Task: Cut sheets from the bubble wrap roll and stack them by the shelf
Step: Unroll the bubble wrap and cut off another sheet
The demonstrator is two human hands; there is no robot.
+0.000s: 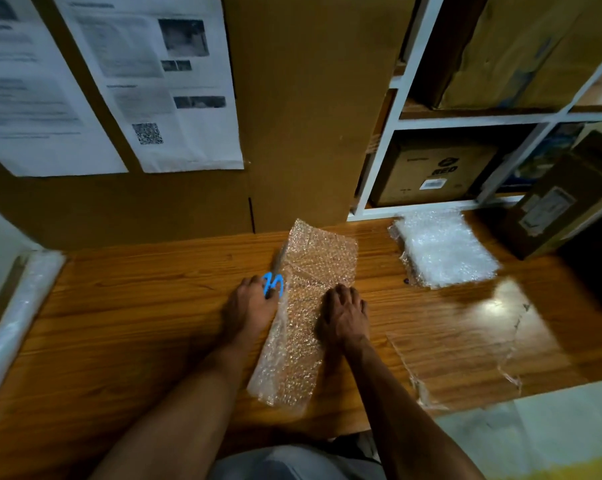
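A cut bubble wrap sheet [303,306] lies lengthwise in the middle of the wooden table [136,306]. My left hand [251,303] holds blue-handled scissors [273,284] along the sheet's left edge, blades pointing away from me. My right hand [344,315] rests flat on the sheet's right side, fingers spread. A stack of cut sheets [445,249] sits at the back right, just in front of the white shelf [379,168]. The bubble wrap roll [18,313] lies at the table's far left edge.
Another clear sheet [465,355] lies flat at the table's front right. A tall cardboard panel [310,116] with taped papers stands behind the table. Cardboard boxes fill the shelf, and one box [562,202] sits at the far right.
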